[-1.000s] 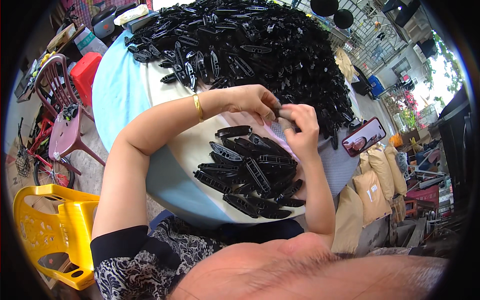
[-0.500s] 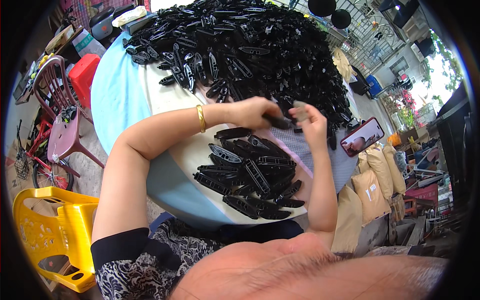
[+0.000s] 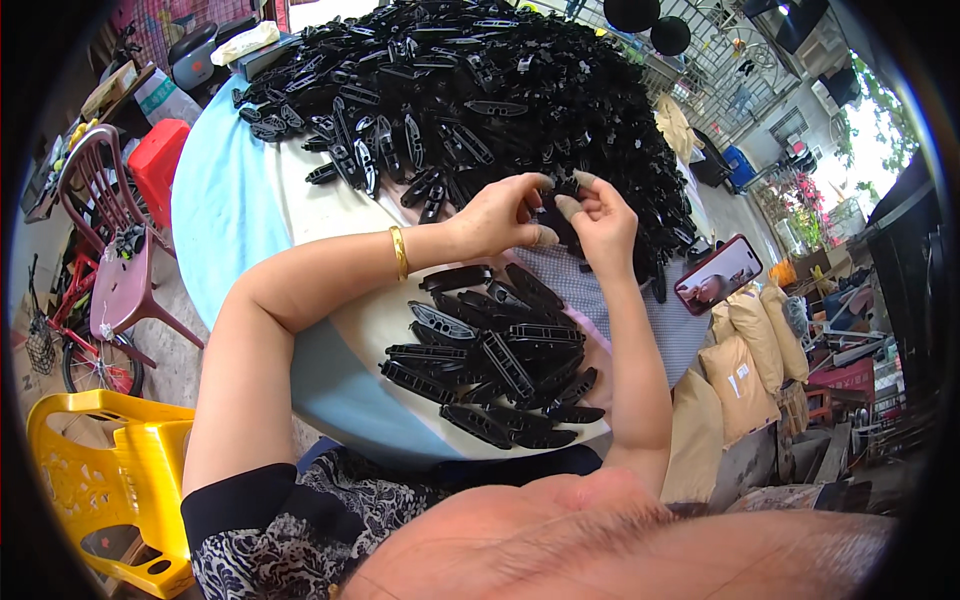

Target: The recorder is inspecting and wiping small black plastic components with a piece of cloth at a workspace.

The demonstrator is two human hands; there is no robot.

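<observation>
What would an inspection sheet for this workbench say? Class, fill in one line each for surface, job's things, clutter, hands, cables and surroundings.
Surface: round table, pale blue and white cover.
Job's things: small black part pinched between both hands; big heap of black parts behind; smaller pile near the person.
Clutter: phone at the table's right edge.
Hands: left hand and right hand meet on the part; gold bangle on left wrist.
Cables: nothing seen.
Surroundings: yellow chair, red stool, tan sacks.
</observation>
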